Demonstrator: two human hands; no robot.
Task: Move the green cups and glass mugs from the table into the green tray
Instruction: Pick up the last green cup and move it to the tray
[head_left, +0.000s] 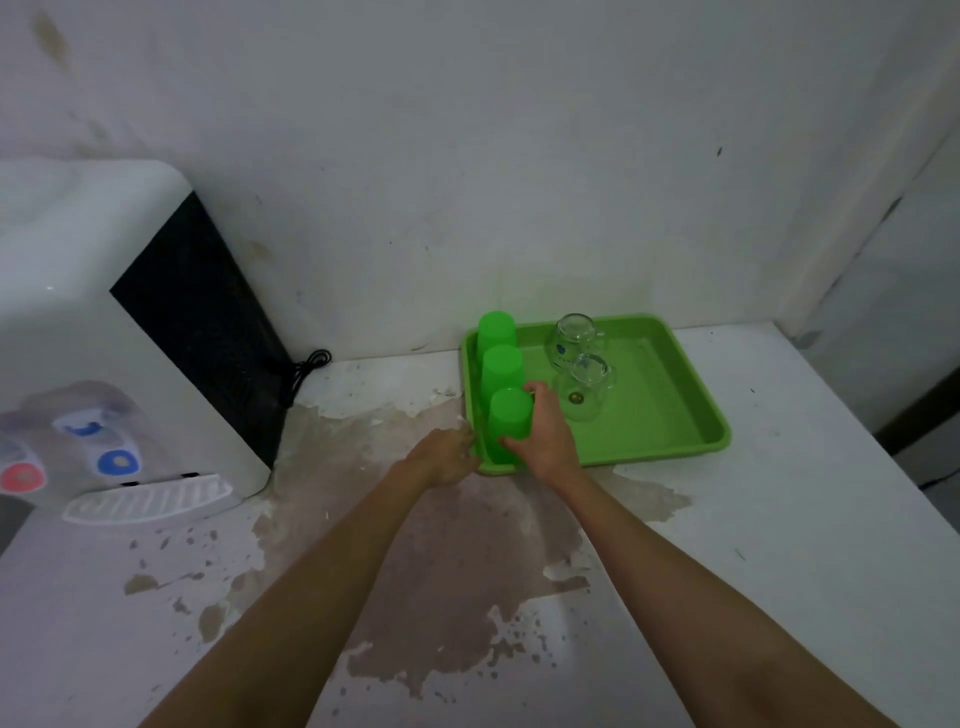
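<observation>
Cups: three green, upside down, in a row along the tray's (675, 364) left wall. Near cup (510, 423) sits in the tray's near-left corner with the right hand (545, 434) wrapped around its right side, fingers curled on it, thumb at its base. Middle cup (501, 371) just behind it, far cup (496, 330) at the tray's far-left corner. Left hand (449, 457) rests outside the tray against its near-left rim; fingers bent on the edge, grip unclear. Two glass mugs inverted mid-tray: near mug (584, 387) just right of the right hand, far mug (574, 338) behind it, touching or nearly so. Water dispenser (104, 338) well left of the tray, black cord (306, 369) beside it. Table (779, 519) surface peeling in front of the tray.
</observation>
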